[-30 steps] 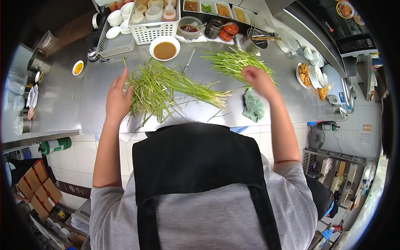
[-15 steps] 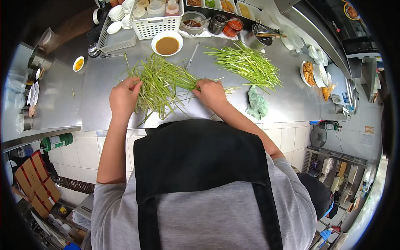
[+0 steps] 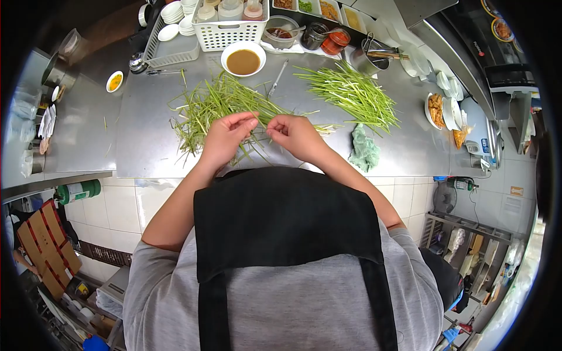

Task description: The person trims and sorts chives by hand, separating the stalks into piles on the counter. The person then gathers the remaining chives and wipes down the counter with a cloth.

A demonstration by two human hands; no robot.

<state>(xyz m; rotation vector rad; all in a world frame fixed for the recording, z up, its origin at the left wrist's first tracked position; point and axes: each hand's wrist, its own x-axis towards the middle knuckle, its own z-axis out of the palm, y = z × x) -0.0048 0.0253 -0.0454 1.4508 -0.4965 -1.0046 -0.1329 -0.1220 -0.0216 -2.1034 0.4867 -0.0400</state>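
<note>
My left hand [image 3: 225, 139] and my right hand [image 3: 296, 136] are close together over the near edge of a loose, tangled pile of green chives [image 3: 202, 105]. The thumb and fingertips of each are pinched, and a thin chive stalk seems to run between them, though its ends are hard to see. Behind my right hand, pale stalk ends stick out of the pile. A neater bunch of chives [image 3: 354, 96] lies to the right, its stalks roughly parallel. A crumpled green cloth [image 3: 364, 149] is just below that bunch.
A bowl of brown sauce [image 3: 243, 62] stands behind the pile, with a slim knife-like tool [image 3: 277, 79] beside it. A white basket of bottles [image 3: 232, 36] and sauce jars line the back. At left sits a small yellow-filled dish [image 3: 115, 82]; at right, a bowl of brown food [image 3: 434, 110].
My left hand has moved right from the pile's left side to beside my right hand. My right hand has let go of the bundled stalks and drawn slightly nearer me.
</note>
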